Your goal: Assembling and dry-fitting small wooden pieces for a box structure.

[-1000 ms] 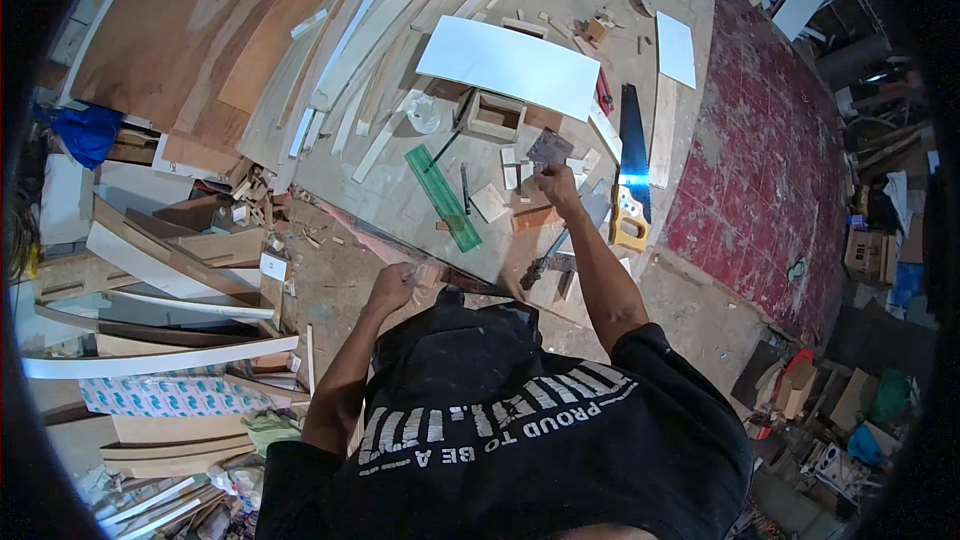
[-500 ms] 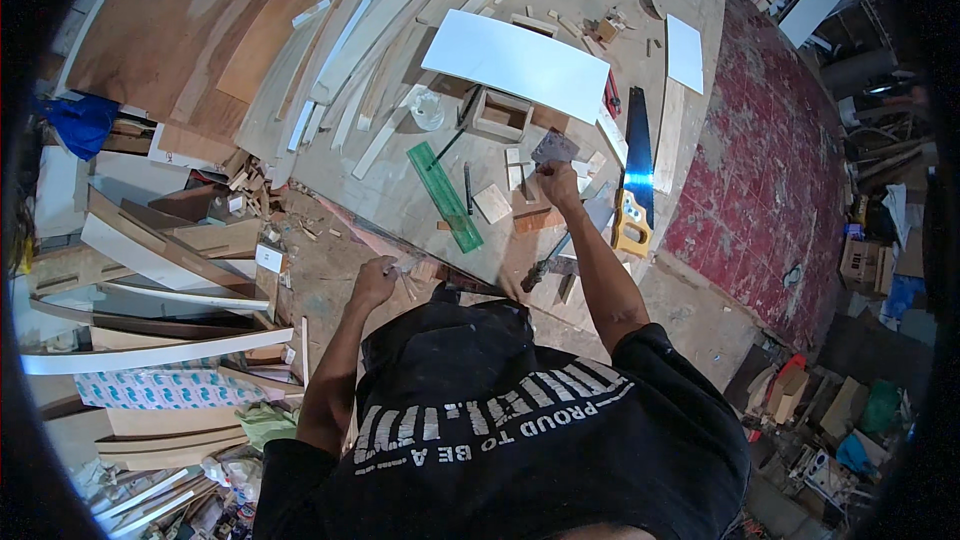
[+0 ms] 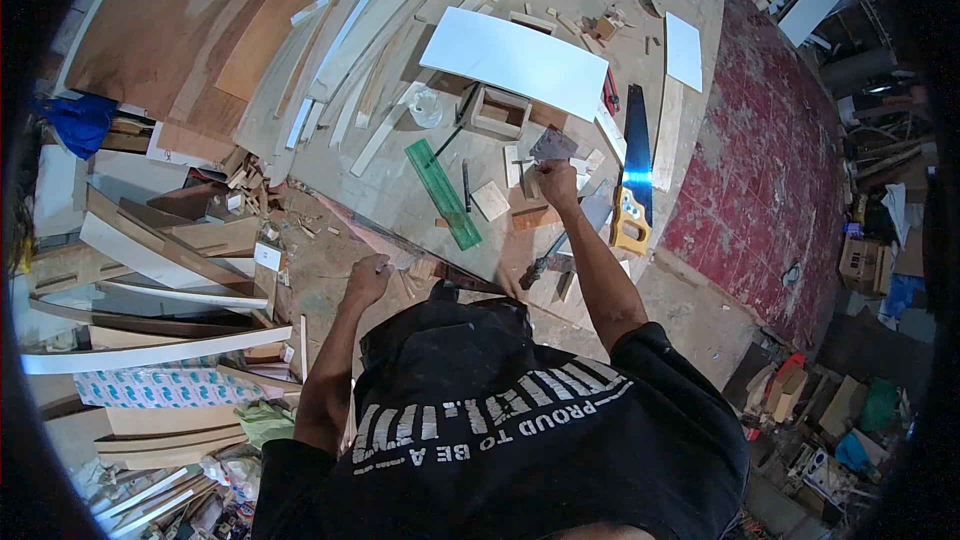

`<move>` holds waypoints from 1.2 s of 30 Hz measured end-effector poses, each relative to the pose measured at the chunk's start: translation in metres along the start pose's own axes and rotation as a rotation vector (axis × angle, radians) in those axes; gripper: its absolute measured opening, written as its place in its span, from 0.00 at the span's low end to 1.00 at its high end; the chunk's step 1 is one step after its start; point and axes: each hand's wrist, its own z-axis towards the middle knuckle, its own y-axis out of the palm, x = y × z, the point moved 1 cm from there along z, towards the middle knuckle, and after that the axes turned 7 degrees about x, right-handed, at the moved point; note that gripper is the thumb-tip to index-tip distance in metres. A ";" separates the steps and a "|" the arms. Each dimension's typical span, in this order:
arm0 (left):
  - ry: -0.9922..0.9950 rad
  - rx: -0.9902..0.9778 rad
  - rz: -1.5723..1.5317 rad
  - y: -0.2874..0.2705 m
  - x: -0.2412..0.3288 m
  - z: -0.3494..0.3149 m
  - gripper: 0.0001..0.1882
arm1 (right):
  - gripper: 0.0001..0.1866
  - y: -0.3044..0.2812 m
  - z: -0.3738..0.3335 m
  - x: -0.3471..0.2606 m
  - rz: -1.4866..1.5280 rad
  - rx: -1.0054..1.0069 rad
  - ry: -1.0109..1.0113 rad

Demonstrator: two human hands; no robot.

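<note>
My right hand [image 3: 556,183] is closed over the table, its fingers at the near edge of a flat, grey rectangular plate [image 3: 553,145] that looks like a scraper blade. Off the table's near edge, my left hand [image 3: 367,280] is held closed, fingertips pressed together; anything in it is too small to name. Between the hands lie a green transparent strip [image 3: 443,195], a dark pen-like stick [image 3: 466,186] and a small square wood block [image 3: 491,201]. Beside my right forearm rests a hand saw [image 3: 632,210] with a yellow handle.
A white panel [image 3: 520,60] lies across the table near a small open wooden box [image 3: 500,112] and a clear plastic cup [image 3: 426,110]. Long wood strips [image 3: 375,30] cover the far left. Offcuts and boards [image 3: 180,240] crowd my left; a red sheet [image 3: 750,180] lies right.
My left hand has shifted slightly down and left, and the pale bit at its fingertips shows less clearly. My right hand and the grey plate stay nearly in place.
</note>
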 end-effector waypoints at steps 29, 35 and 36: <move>-0.182 -0.256 0.300 0.207 -0.027 -0.056 0.16 | 0.12 -0.424 -0.232 -0.266 1.803 -1.066 -1.012; -0.169 -0.220 0.170 0.226 -0.042 -0.088 0.17 | 0.13 -0.447 -0.260 -0.202 1.682 -1.000 -0.839; -0.088 -0.192 0.171 0.228 -0.045 -0.092 0.17 | 0.15 -0.450 -0.258 -0.190 1.689 -1.104 -0.849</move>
